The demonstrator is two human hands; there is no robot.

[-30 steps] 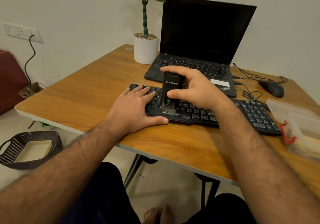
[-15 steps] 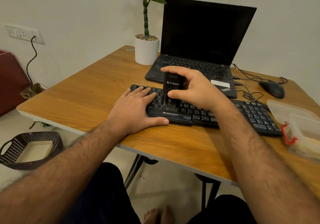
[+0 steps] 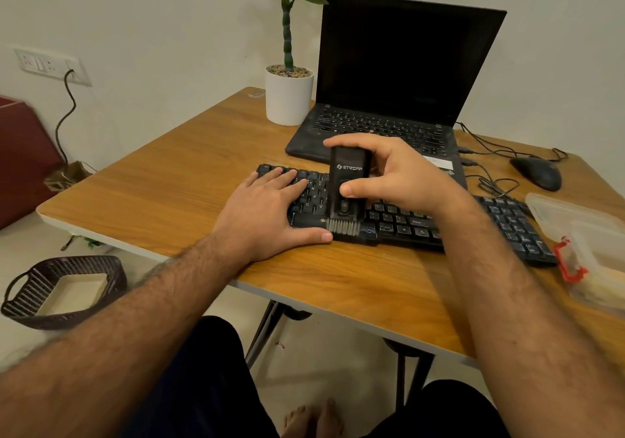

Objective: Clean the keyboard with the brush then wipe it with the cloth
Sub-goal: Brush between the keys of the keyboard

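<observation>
A black keyboard (image 3: 399, 221) lies across the wooden table (image 3: 169, 180) in front of a laptop. My right hand (image 3: 392, 174) grips a black brush (image 3: 346, 180) upright, its grey bristles pressed on the keyboard's near edge, left of centre. My left hand (image 3: 267, 211) lies flat on the keyboard's left end, fingers spread over the keys and the thumb along the front edge, touching the bristles. No cloth is in view.
An open black laptop (image 3: 399, 75) and a white potted plant (image 3: 288, 97) stand behind the keyboard. A mouse (image 3: 537, 172) with cables lies at the back right. A clear plastic box (image 3: 588, 245) with a red clip sits at the right edge. A woven basket (image 3: 64, 290) rests on the floor, left.
The brush went up the keys away from me, then came back down to the keyboard's near edge. My left hand has stayed in place.
</observation>
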